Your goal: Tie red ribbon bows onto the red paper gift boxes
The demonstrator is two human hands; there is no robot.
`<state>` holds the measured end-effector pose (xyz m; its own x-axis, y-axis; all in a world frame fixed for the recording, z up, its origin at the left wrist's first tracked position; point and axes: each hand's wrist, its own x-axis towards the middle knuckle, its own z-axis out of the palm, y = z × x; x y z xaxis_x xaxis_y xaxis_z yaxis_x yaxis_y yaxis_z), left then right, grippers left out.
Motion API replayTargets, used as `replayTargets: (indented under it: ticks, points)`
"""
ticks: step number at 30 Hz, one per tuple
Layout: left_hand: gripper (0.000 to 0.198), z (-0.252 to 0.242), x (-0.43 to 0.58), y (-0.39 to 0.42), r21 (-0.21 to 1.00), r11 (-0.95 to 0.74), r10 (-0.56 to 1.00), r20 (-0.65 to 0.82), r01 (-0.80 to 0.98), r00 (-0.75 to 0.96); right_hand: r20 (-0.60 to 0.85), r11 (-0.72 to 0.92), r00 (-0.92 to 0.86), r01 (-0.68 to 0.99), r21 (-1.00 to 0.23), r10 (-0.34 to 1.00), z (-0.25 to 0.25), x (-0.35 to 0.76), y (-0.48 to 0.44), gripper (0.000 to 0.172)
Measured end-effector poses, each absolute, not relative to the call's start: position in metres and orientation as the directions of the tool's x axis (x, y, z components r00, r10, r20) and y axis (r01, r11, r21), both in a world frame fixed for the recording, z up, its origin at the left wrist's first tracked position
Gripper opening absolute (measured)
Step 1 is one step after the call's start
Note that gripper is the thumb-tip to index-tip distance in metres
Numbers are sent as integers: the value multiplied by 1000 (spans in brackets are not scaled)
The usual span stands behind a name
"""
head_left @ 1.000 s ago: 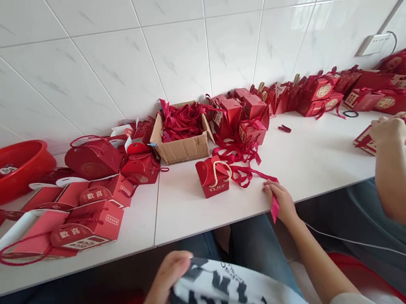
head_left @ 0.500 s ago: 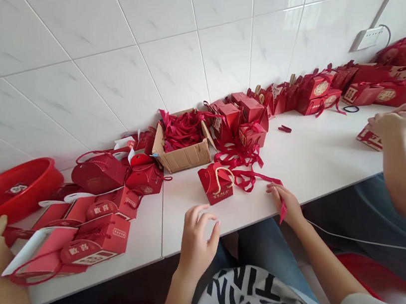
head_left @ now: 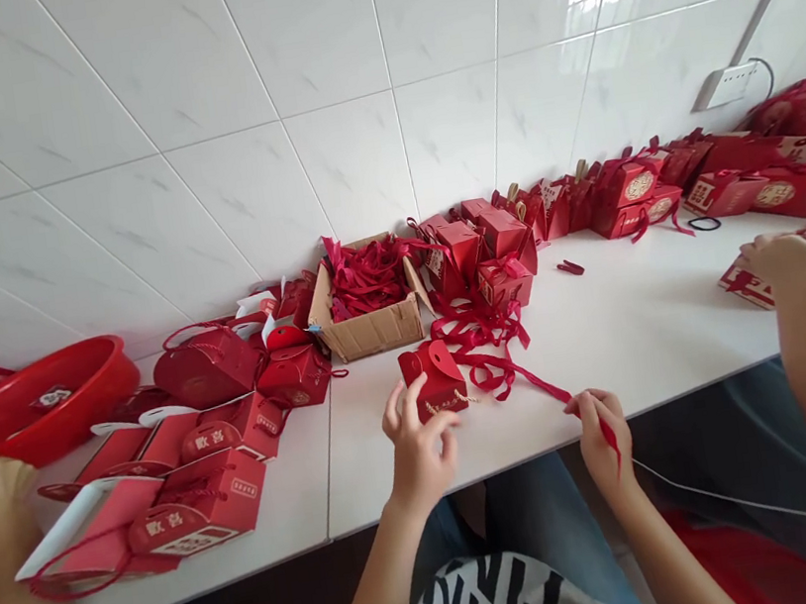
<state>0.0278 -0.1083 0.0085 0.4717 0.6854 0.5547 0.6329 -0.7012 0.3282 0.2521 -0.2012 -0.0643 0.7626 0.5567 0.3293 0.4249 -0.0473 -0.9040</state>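
A small red gift box (head_left: 431, 374) with a cord handle stands on the white table, its cord hanging down the front. My left hand (head_left: 421, 446) is just in front of it with the fingers apart, holding nothing; whether a fingertip touches the box I cannot tell. At the table's front edge my right hand (head_left: 601, 429) pinches the end of a red ribbon (head_left: 542, 384). That ribbon runs back to a loose tangle of ribbon (head_left: 477, 324) behind and to the right of the box.
A cardboard box (head_left: 369, 332) full of red ribbons stands by the wall. Red gift boxes (head_left: 199, 506) lie to the left beside a red basin (head_left: 77, 388); more (head_left: 502, 228) line the wall. Co-workers' hands (head_left: 791, 262) are at both sides. A dark red clip (head_left: 570, 267) lies on the table.
The cord handle has dropped from the box's top to its front. My left hand has moved closer to the box. My right hand has moved right, drawing the ribbon straighter.
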Motion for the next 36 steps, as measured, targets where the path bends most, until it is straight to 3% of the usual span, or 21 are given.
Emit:
replayTargets:
  ticks: [3,5,8,10,14,17,19,23,29,33,36]
  points:
    - [18,14,18,-135,432,-692,716,520,579,467,373,6,658,489,-872,655,-51,247,-205,46]
    - [9,18,17,-150,565,-633,773,422,529,474,290,41,523,435,-899,802,-42,239,-204,43]
    - [28,18,27,-165,810,-419,797,113,410,593,190,50,284,435,-899,940,-35,218,-196,46]
    - [38,15,35,-169,900,-240,790,-38,365,612,181,86,132,522,-848,975,-33,203,-188,44]
    - [40,5,42,-169,950,2,841,-169,311,514,112,67,36,607,-792,993,-30,187,-177,30]
    - [40,1,33,-166,970,140,864,-217,197,455,67,36,39,530,-847,997,-24,192,-179,31]
    - [41,1,24,-162,976,183,883,-216,120,416,15,35,-50,434,-900,999,-19,200,-184,35]
    - [36,4,11,-156,978,194,902,-209,78,378,-36,28,-270,229,-973,962,-9,215,-196,41]
    - [37,12,19,-156,968,53,811,-186,247,555,-81,-84,-297,2,-996,951,0,211,-197,38]
    - [34,16,28,-155,936,-150,832,-55,318,552,-133,-177,-298,-124,-976,945,0,204,-195,39]
    - [24,17,31,-142,856,-381,854,181,348,488,-133,-177,-220,-193,-965,966,-2,207,-194,38]
